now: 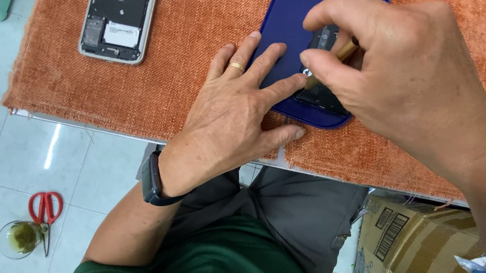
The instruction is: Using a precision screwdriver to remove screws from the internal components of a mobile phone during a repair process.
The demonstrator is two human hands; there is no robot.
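A dark blue phone back cover [288, 36] lies inside-up on an orange cloth [192, 46]. My left hand [233, 112] presses flat on its near edge, fingers spread, a gold ring on one finger and a dark watch on the wrist. My right hand [398, 68] pinches a thin yellowish stick tool [342, 51] whose tip meets the black camera area [321, 93] of the cover. An opened phone body [119, 14] with bare internals rests apart at the upper left of the cloth.
The cloth covers a table whose front edge [82, 123] runs across the view. Below on the tiled floor are red scissors [45, 207] beside a small glass dish [18, 239]. A cardboard box [413, 248] stands at lower right.
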